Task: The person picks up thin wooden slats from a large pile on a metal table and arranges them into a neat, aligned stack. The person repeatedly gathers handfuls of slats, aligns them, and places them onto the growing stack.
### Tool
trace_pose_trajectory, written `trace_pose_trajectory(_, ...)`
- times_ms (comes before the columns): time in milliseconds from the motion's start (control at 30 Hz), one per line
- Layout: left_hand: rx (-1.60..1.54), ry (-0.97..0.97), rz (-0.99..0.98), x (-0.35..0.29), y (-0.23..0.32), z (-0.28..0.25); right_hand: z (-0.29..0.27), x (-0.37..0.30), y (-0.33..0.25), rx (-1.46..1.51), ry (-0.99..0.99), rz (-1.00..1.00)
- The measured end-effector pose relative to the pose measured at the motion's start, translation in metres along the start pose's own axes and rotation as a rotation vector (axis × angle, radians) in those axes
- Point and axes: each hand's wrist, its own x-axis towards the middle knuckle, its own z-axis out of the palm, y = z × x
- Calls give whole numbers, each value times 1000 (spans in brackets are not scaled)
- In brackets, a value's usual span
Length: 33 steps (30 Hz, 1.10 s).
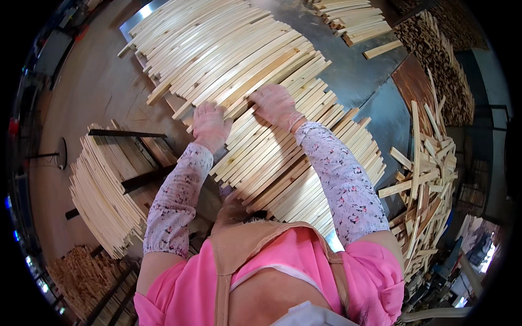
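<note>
Pale wooden strips [217, 51] lie side by side in a wide layer across a metal table [375, 103]. My left hand [210, 126], in a pinkish glove, is at the near-left ends of the strips, its fingers curled over one wooden strip. Farther along the same area, my right hand [275, 107], gloved alike, has its fingers bent down round the edge of a strip. Both hands hide the parts of the wood beneath them. More strips [272, 160] lie between my forearms, some darker brown than others.
At left, a stack of strips [103, 190] rests by dark metal bars [128, 133]. Loose offcuts [421, 179] are heaped at right. Another batch of strips [356, 22] lies at the table's far side, and a tall wood stack [440, 70] stands beyond.
</note>
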Motion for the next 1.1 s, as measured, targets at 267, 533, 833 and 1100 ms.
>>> trace_pose_trajectory(267,-334,-483,-91,13,25,-46,-1,3,13,-202,-72,-57)
trace_pose_trajectory(533,-167,-245,-178,16,-3,-16,-27,-8,13,-95,-227,-142)
trace_pose_trajectory(833,-61,-419,-306,21,20,-23,-31,-20,3,-163,-306,-180)
trace_pose_trajectory(1100,-299,-299,-42,-22,30,-33,-12,-27,26,22,124,-159)
